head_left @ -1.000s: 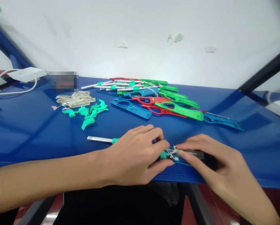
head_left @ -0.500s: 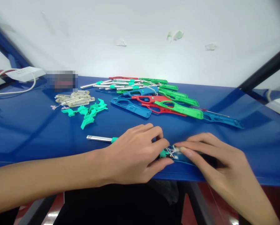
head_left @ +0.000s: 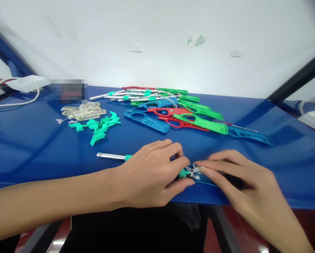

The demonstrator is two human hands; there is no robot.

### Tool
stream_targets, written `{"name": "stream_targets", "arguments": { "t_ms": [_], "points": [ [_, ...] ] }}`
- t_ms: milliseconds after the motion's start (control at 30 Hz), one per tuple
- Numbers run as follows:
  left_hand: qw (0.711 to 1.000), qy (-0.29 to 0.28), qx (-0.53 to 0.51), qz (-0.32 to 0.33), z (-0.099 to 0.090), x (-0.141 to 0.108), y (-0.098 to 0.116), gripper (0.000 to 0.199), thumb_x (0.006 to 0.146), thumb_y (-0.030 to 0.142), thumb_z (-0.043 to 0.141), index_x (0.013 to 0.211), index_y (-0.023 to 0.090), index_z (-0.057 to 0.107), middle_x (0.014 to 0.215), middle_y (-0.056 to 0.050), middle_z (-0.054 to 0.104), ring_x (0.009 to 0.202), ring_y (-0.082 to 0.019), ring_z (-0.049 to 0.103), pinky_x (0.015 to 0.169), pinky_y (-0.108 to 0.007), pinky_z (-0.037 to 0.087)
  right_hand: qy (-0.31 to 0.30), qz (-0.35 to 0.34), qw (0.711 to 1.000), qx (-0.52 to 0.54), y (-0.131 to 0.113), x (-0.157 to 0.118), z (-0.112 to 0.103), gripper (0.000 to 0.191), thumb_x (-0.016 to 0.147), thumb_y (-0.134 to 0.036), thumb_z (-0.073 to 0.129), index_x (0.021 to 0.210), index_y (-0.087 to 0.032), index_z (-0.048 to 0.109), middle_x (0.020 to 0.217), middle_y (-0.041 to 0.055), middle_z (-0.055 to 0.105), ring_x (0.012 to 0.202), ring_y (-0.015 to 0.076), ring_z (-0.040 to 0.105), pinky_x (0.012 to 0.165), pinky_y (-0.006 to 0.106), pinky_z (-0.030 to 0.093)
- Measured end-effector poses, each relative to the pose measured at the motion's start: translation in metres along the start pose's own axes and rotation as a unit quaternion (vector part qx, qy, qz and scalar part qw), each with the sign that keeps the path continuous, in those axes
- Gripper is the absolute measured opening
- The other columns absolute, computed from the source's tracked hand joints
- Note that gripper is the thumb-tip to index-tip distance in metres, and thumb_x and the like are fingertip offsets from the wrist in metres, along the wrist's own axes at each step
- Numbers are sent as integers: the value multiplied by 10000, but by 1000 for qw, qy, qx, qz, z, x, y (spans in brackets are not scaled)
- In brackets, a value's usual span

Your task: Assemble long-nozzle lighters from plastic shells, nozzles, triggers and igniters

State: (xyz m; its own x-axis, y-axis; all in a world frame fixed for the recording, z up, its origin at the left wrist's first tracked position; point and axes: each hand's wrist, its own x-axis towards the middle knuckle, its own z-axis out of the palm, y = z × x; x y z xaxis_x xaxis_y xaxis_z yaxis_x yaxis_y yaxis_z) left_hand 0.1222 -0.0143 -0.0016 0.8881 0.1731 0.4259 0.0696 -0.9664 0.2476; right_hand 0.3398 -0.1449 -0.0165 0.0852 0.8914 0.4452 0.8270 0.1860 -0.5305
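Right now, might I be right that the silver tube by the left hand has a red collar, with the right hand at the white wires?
The head view shows a turquoise collar, not red, on the silver tube by the left hand; the right hand is at the white wires.

The left hand (head_left: 153, 172) hides part of a silver, green-collared metal tube (head_left: 112, 156). A tiny white piece (head_left: 196, 169) at the fingertips of the right hand (head_left: 261, 186) is indistinct; rightward of the grip, a white box-shaped device (head_left: 312, 120) is cut off.
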Motion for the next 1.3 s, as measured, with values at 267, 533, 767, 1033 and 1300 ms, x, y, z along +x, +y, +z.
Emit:
{"name": "stream_targets", "arguments": {
  "t_ms": [267,533,767,1033,1300],
  "points": [
    [1000,-1,-4,0,-1,1,1,299,1080,333,597,1127,91,764,1023,-101,684,872,-233,629,821,-378,540,-7,0,1000,5,-2,-1,-1,128,1019,-375,719,1079,-398,830,1006,-29,732,878,133,714,736,250,567],
    [1000,-7,-5,-1,0,0,-1,294,1082,342,594,1117,99,754,1028,-100,682,868,-226,624,832,-371,542,-6,3,1000,14,-4,1,-1,141,1005,-366,729,1077,-367,850,960,12,738,830,177,707,696,304,567],
    [1000,-13,-7,-2,-1,1,0,260,1083,317,590,1166,111,725,1051,-90,677,900,-232,636,854,-383,541,-10,15,1000,14,-2,0,-1,105,998,-365,741,1071,-375,815,955,-15,745,845,166,710,741,301,562],
    [1000,-24,-18,-2,-2,0,1,215,1087,306,586,1167,139,697,1112,-87,658,944,-222,642,870,-380,551,-11,10,1000,19,-3,0,-1,120,999,-355,740,1072,-376,833,974,-11,745,852,159,715,737,291,568],
    [999,-28,-42,6,-3,1,0,195,1097,260,551,1147,148,703,1182,-114,654,958,-209,617,896,-361,554,-11,8,1000,19,-4,2,-1,142,1000,-358,733,1089,-374,843,978,9,752,851,175,721,719,303,573]
  ]
}}
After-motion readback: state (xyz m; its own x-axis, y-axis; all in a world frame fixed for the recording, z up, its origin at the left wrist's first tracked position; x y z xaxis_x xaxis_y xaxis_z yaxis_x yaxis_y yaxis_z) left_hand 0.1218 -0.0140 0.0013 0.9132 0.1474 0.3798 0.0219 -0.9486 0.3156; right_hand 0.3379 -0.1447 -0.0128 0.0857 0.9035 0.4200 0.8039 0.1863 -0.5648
